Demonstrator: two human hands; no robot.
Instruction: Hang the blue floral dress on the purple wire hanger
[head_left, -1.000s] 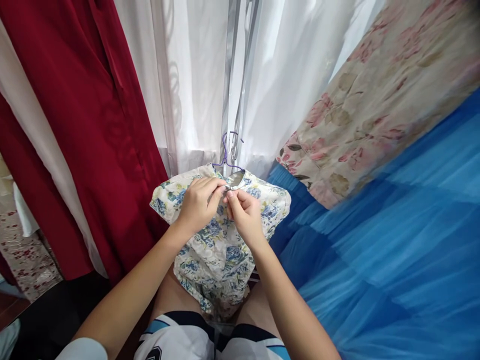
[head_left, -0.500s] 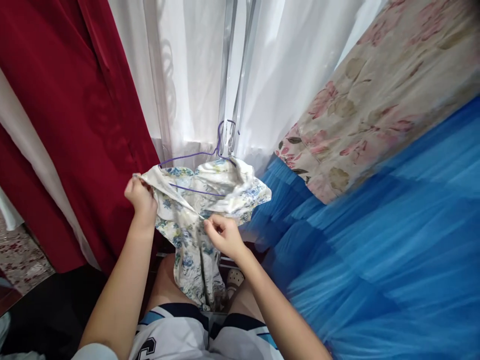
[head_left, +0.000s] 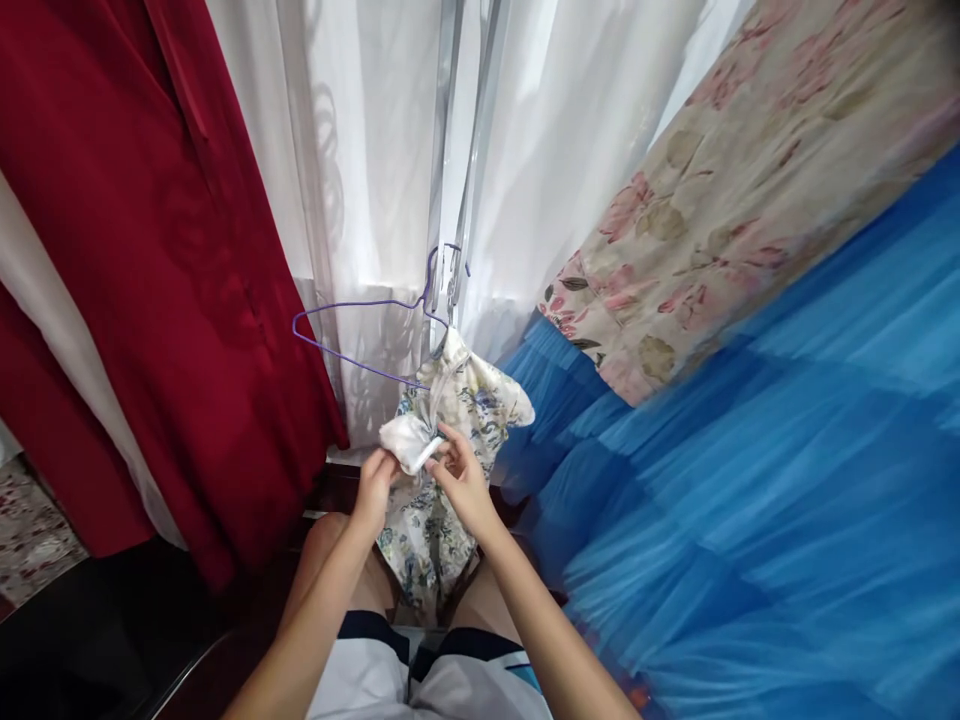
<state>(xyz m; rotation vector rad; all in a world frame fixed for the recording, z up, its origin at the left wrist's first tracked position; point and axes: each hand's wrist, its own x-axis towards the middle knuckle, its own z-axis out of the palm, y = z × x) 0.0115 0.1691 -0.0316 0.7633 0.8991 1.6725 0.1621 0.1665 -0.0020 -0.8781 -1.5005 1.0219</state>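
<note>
The purple hanger [head_left: 360, 302] pokes out bare on the left; your left hand [head_left: 373, 492] points up, fingers curled at the white fold [head_left: 405, 440], but I cannot tell if they pinch; the shirt [head_left: 427, 525] hangs off the hanger's right side, its long way running down toward you, touching both hands, neither nearer; your right hand [head_left: 466, 488] slants in, thumb and pointer apart at the fold.
</note>
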